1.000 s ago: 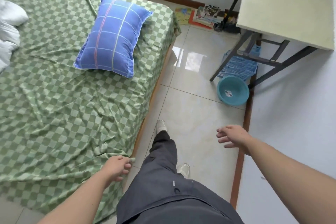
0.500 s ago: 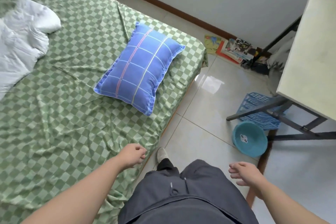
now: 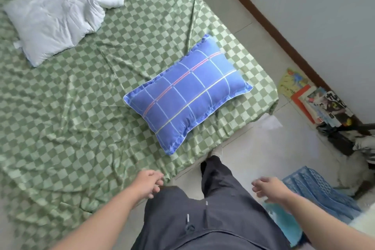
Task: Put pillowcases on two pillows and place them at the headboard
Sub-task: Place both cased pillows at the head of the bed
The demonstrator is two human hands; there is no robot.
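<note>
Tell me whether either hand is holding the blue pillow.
No: the blue pillow lies alone on the checked sheet, and both hands hang empty.

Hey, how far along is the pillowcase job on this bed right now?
Done: the blue plaid pillow already wears its case and lies on the green checkered sheet near the bed's edge. In hand: nothing; the left hand and right hand hang empty. Left: the white pillow looks uncased, no second case is visible, and no headboard is in view, so placement can't be confirmed.
</note>
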